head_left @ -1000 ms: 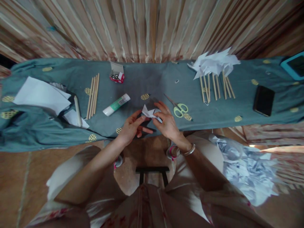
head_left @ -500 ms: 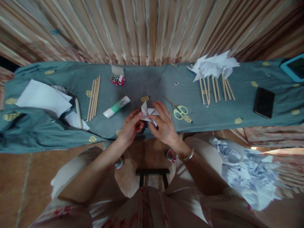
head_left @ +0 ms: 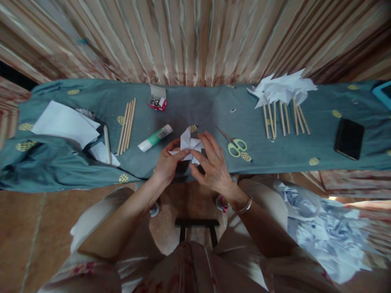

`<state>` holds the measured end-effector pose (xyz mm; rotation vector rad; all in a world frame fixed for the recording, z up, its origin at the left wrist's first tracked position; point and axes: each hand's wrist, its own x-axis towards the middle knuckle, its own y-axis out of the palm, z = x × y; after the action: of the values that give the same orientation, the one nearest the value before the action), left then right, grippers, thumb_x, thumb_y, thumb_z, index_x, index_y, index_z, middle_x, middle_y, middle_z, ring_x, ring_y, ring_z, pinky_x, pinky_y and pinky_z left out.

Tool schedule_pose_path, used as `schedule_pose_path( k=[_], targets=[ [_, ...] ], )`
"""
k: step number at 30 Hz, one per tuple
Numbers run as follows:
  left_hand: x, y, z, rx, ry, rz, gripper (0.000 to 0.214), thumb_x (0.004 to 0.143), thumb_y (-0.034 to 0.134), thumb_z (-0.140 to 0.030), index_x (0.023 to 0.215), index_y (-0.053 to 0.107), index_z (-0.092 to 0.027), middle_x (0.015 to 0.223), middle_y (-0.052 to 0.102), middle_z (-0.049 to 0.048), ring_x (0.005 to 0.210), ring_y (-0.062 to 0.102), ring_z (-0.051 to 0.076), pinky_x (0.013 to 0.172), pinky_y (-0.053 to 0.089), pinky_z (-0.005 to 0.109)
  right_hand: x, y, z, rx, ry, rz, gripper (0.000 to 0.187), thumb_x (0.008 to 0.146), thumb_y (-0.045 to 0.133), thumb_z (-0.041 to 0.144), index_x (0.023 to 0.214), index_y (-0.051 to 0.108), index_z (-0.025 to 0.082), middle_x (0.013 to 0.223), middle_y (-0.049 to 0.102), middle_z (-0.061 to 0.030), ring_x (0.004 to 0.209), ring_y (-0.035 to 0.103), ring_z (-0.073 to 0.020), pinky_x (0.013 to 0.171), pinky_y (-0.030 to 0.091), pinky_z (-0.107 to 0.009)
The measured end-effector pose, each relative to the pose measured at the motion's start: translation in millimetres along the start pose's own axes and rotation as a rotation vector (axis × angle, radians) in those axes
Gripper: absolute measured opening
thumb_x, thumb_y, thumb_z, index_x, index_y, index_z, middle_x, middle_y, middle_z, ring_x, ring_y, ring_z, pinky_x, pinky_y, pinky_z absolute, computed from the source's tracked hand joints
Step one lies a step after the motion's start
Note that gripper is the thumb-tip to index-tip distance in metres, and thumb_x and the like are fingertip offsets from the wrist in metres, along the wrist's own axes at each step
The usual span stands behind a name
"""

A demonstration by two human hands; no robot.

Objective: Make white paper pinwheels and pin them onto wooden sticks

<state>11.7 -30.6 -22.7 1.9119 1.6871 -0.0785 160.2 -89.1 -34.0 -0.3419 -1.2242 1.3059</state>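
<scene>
A folded white paper pinwheel is held just above the near edge of the cloth-covered table. My left hand pinches it from the left, thumb on top near its centre and fingers underneath. From the right, my right hand grips it, the index finger pressing by the centre and the other fingers lying along its right side. Scissors with light green handles lie to the right of my right hand. To the left of my left hand rests a green-and-white glue stick.
Several wooden sticks and a stack of white paper lie left. A small box of metal pins stands behind. At right are finished paper pinwheels on sticks and a black phone. A bag of paper scraps is below.
The pinwheel has turned to face up more, and my left thumb has shifted toward its centre. My right index finger now presses there. The whole view has shifted slightly.
</scene>
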Motion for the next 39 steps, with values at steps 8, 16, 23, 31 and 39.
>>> schedule_pose_path(
  k=[8,16,23,31,39],
  targets=[
    [4.1,-3.1,-0.1,-0.014,-0.016,-0.019,0.05,0.053,0.088,-0.025,0.098,0.066,-0.017,0.076,0.071,0.0001,0.067,0.063,0.014,0.069,0.048,0.027,0.6,-2.1,0.1,0.015,-0.022,-0.002,0.039,0.092,0.054,0.03,0.13,0.056,0.021,0.155,0.041,-0.0154,0.151,0.026,-0.0316,0.112,0.037,-0.054],
    [5.9,-5.3,-0.1,0.017,-0.025,-0.008,0.046,0.054,0.088,-0.023,0.095,0.068,-0.016,0.067,0.069,-0.0023,0.06,0.062,0.012,0.067,0.049,0.026,0.3,-3.8,-1.4,0.05,-0.019,0.007,0.039,0.093,0.054,0.032,0.131,0.056,0.023,0.156,0.04,-0.0139,0.151,0.026,-0.0318,0.113,0.036,-0.056],
    [5.3,-2.2,-2.6,0.046,0.013,-0.024,0.049,0.049,0.09,-0.022,0.094,0.069,-0.017,0.064,0.068,-0.0033,0.057,0.06,0.013,0.064,0.049,0.027,0.2,-4.3,-2.4,0.1,-0.035,-0.046,0.037,0.092,0.058,0.032,0.128,0.058,0.022,0.156,0.039,-0.0131,0.15,0.029,-0.0311,0.114,0.036,-0.056],
    [16.0,-4.3,-10.4,0.031,0.109,-0.048,0.05,0.05,0.09,-0.025,0.096,0.07,-0.018,0.076,0.073,0.0013,0.068,0.065,0.016,0.071,0.052,0.03,12.1,-17.0,-8.1,0.269,0.209,-0.191,0.05,0.089,0.061,0.043,0.136,0.053,0.027,0.156,0.04,-0.0094,0.147,0.035,-0.0296,0.116,0.036,-0.057],
    [16.0,-2.0,-19.8,0.009,0.143,-0.054,0.058,0.05,0.089,-0.026,0.103,0.067,-0.015,0.069,0.069,-0.002,0.063,0.063,0.014,0.07,0.049,0.029,28.0,15.1,-16.9,1.021,0.717,-0.183,0.074,0.072,0.074,0.056,0.132,0.053,0.018,0.116,0.071,-0.0124,0.108,0.068,-0.0243,0.092,0.056,-0.038]
  ],
)
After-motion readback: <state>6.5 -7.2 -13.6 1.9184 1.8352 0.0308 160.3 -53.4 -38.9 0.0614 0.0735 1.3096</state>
